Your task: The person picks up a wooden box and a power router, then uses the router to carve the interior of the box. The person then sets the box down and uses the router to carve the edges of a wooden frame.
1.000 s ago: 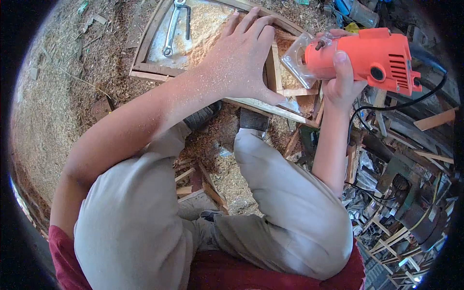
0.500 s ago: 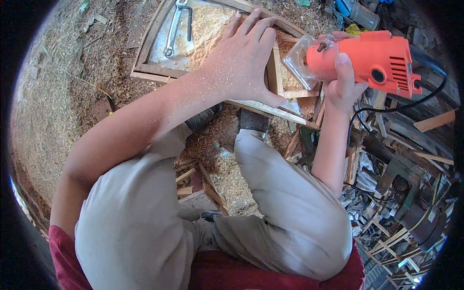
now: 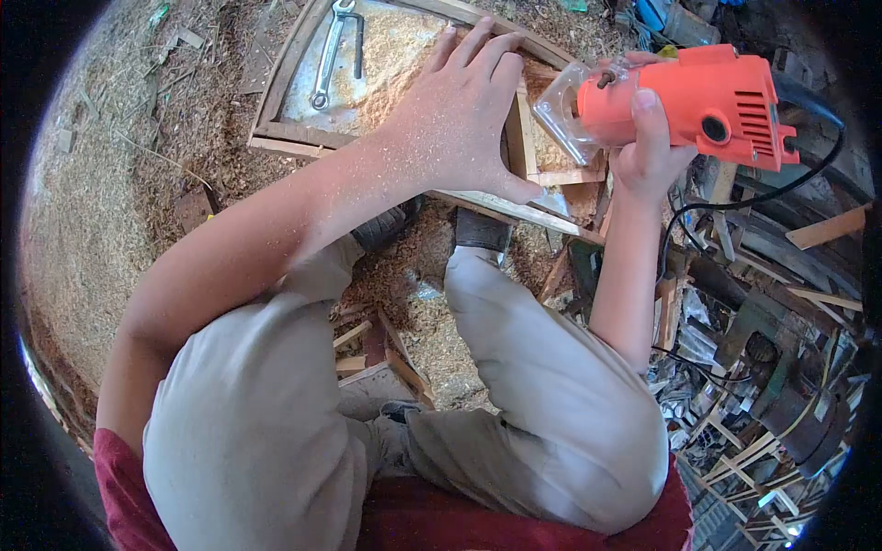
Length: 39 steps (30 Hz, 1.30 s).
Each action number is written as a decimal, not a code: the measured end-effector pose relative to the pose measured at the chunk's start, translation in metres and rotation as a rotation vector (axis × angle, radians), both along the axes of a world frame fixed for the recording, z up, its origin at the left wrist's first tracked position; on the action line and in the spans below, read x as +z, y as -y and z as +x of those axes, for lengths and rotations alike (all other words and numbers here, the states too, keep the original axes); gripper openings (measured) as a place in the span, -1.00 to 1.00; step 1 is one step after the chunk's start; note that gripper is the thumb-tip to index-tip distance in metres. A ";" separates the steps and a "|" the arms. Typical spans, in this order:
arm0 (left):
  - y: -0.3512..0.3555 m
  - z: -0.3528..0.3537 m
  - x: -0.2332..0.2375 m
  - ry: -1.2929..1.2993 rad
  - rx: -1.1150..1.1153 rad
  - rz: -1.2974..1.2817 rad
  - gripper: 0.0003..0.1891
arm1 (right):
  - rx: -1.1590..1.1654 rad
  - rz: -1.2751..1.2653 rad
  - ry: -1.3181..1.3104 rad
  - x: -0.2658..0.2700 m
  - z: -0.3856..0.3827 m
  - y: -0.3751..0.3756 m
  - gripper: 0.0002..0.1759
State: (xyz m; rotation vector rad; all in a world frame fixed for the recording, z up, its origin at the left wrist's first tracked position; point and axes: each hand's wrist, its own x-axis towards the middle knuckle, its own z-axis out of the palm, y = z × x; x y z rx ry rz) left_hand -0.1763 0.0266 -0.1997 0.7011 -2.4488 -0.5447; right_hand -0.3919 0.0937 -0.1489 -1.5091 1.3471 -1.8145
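Observation:
My right hand [image 3: 648, 151] is wrapped round an orange-red trim router [image 3: 684, 101], its thumb along the side of the body. The router lies tilted on its side, and its clear base [image 3: 562, 115] faces left toward the wooden pieces. My left hand [image 3: 473, 115], dusted with shavings, is spread wide over a shallow wood-framed tray [image 3: 276, 96]. Its fingertips reach the far rim and its thumb lies near the front rim. A wooden strip [image 3: 522, 138] stands beside that palm. Inside the tray are a combination wrench [image 3: 328, 60], a dark hex key [image 3: 359, 46] and sawdust [image 3: 400, 73].
A black power cord [image 3: 813, 188] loops from the router down the right side. Wood scraps [image 3: 827, 228] and a dark machine part [image 3: 808, 427] clutter the right. Shavings [image 3: 101, 239] cover the ground at left. My bent knees [image 3: 551, 367] are close below the tray.
My right hand has shifted the router slightly up and to the left, and its base has tilted a little. My left hand has stayed nearly still.

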 end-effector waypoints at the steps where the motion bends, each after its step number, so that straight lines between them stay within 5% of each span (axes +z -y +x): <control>1: 0.000 -0.001 0.000 0.001 0.001 0.002 0.19 | -0.001 -0.005 -0.020 0.000 -0.001 0.001 -0.36; 4: 0.000 0.000 0.000 0.016 0.006 -0.002 0.19 | -0.048 0.007 0.081 0.000 0.011 -0.002 -0.41; 10: 0.000 0.001 0.001 0.014 0.001 -0.002 0.18 | -0.122 0.052 -0.163 0.001 0.004 -0.001 -0.35; 13: 0.000 0.000 0.002 0.022 -0.002 0.005 0.18 | -0.039 0.001 0.041 -0.002 0.007 -0.003 -0.44; 39: 0.001 0.006 0.003 0.002 -0.010 -0.004 0.21 | -0.047 0.034 0.063 0.000 0.014 -0.004 -0.47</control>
